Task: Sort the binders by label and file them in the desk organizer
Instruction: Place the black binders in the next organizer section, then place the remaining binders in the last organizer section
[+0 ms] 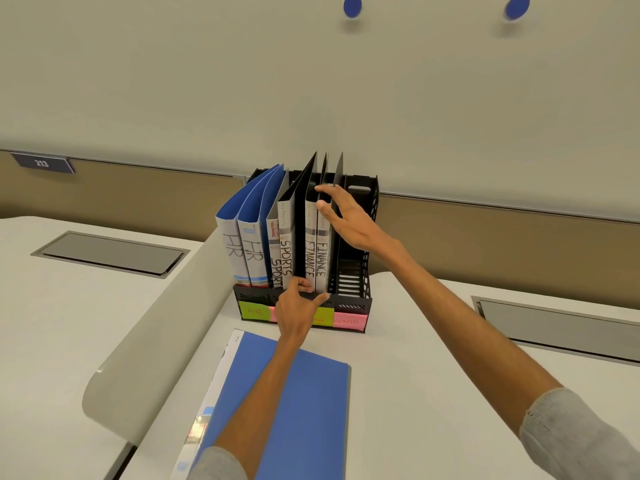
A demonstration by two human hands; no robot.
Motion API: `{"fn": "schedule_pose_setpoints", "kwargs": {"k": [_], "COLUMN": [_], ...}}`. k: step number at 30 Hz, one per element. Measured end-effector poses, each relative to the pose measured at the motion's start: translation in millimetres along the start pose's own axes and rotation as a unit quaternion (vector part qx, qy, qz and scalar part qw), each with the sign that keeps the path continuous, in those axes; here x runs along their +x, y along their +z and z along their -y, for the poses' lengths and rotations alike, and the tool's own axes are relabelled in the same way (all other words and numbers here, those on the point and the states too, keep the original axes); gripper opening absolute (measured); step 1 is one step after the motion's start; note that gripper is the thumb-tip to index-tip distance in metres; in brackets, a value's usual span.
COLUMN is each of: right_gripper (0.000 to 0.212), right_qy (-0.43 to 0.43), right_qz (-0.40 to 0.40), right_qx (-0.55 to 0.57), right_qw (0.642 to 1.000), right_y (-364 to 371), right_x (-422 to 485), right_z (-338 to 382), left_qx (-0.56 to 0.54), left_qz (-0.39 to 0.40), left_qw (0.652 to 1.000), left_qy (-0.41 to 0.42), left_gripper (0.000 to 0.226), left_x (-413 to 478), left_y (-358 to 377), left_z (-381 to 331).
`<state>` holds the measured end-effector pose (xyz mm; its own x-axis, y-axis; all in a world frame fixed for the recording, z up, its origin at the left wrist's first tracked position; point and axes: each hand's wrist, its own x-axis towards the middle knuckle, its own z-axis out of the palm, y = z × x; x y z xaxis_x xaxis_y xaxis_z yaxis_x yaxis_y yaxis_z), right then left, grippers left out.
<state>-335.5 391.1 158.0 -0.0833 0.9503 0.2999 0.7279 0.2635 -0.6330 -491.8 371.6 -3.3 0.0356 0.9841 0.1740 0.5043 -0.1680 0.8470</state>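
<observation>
A black mesh desk organizer (pixel 360 261) stands at the back of the white desk. From left to right it holds two blue HR binders (pixel 242 237), two SPORTS binders (pixel 284 244) and two FINANCE binders (pixel 320 251). Its rightmost slot is empty. Sticky notes (pixel 349 321) on its front name the slots. My right hand (pixel 346 216) grips the top of the right FINANCE binder. My left hand (pixel 301 306) pinches the bottom of the left FINANCE binder at the organizer's front lip. A blue binder (pixel 304 403) lies flat on the desk under my left forearm.
A curved beige divider (pixel 145 341) runs along the desk's left side. Grey cable hatches sit at the left (pixel 110 252) and right (pixel 554 323). A partition wall with a "213" plate (pixel 42 163) rises behind the organizer.
</observation>
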Motion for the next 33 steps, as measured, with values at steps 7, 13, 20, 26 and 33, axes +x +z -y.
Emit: {"fn": "schedule_pose_setpoints", "kwargs": {"k": [7,13,20,26,33], "right_gripper": [0.054,0.083,0.080,0.071,0.064], "right_qy": [0.006,0.039,0.082,0.129,0.172], "right_qz": [-0.011,-0.025,-0.024,-0.011,0.052], "right_qx": [0.056,0.118,0.142,0.138,0.097], "right_qw": [0.998,0.992,0.986,0.982,0.979], "right_y": [2.5,17.3,61.9,105.4,150.8], "right_x": [-10.6,-37.9,-98.0,-148.2,-187.9], "right_z": [-1.3,3.7,8.0,6.0,12.8], "left_qx": [-0.011,0.031,0.088,0.140,0.152], "left_qz": [0.018,0.011,-0.065,-0.046,0.005], "left_qw": [0.999,0.998,0.994,0.989,0.985], "left_qy": [0.037,0.059,0.005,-0.026,-0.086], "left_gripper": [0.044,0.027,0.021,0.044,0.062], "left_x": [-20.9,-38.7,-61.1,-92.3,-125.3], "left_y": [2.5,-18.3,-69.2,-104.7,-137.9], "left_z": [11.5,17.9,35.8,57.0,82.2]}}
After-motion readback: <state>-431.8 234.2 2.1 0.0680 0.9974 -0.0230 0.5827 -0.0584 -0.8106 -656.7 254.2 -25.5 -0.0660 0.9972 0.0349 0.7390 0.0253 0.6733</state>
